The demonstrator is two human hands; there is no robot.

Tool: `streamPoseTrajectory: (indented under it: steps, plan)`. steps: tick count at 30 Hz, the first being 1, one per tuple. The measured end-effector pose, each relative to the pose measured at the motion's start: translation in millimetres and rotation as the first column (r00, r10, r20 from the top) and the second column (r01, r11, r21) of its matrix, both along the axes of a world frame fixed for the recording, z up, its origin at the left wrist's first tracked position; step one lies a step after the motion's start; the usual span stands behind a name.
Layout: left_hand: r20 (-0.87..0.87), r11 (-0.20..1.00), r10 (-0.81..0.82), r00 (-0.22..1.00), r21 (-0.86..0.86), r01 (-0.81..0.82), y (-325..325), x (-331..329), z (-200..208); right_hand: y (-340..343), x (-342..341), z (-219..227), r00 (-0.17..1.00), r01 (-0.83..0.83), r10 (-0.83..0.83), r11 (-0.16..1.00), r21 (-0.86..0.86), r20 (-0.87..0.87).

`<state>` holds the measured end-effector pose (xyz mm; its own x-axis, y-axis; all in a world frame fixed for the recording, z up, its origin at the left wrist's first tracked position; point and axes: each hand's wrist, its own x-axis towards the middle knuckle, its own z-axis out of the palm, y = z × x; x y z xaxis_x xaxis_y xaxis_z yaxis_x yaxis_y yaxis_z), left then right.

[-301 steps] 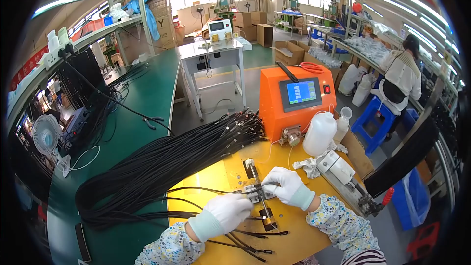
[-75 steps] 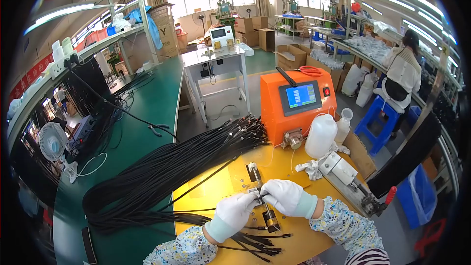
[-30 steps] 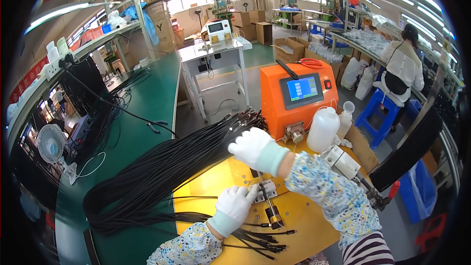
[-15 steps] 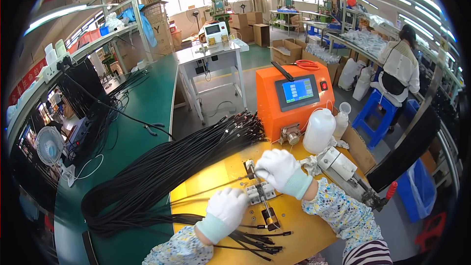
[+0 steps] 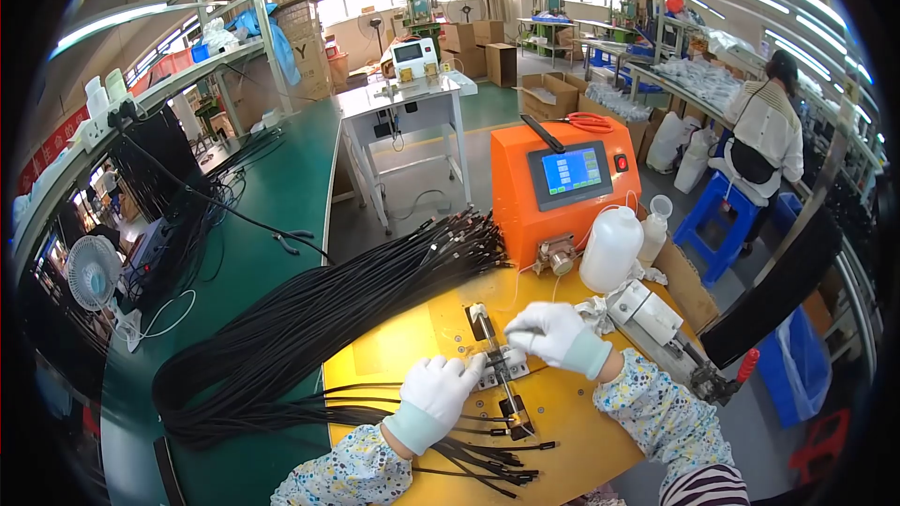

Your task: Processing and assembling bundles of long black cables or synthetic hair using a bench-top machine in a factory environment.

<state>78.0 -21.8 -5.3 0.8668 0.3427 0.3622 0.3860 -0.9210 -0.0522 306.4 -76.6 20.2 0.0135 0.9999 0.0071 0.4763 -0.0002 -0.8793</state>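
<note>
Left hand (image 5: 434,397): bent at the clamp (image 5: 515,362); I can't tell if pinching.
Right hand (image 5: 555,335): curled nearby, pinch unclear to me.
Cables (image 5: 309,319): heaped left.

Beyond my right hand (image 5: 555,335), I see a screen (image 5: 586,189) with unreadably small labels (image 5: 563,173); far leftward, a red banner (image 5: 54,148) bears pale characters (image 5: 61,141).

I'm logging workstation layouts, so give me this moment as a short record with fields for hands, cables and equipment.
Left hand: white-gloved, fingers at the left end of the metal fixture; grip unclear
Right hand: white-gloved, fingers curled near the fixture's right end; contents unclear
Black cable bundle: looped end on the green table
Orange machine: screen lit, red-handled pliers on top
White bottle: at the machine's front right
</note>
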Motion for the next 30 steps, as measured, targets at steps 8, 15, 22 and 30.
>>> streamPoseTrajectory:
  steps: [8,15,22,30]
  plan:
    - [-0.079,0.996,0.007,0.997,0.09,0.0,-2.2,-0.4,1.9,117.1,-55.5,16.1,0.604,-0.358,-0.076,0.863,0.356,0.793]
    - [-0.142,0.998,-0.053,0.988,-0.032,0.049,0.2,-3.3,20.6,173.8,-64.3,3.0,0.389,-0.374,0.012,0.916,0.146,0.921]
    - [-0.119,0.99,-0.072,0.99,-0.126,0.057,4.9,-1.8,25.8,174.3,-54.4,11.5,0.365,-0.527,-0.126,0.789,0.316,0.922]
    - [0.0,0.996,-0.056,0.998,-0.075,0.056,16.8,-2.1,-1.2,111.0,-39.6,49.1,0.46,-0.543,-0.323,0.634,0.55,0.827]
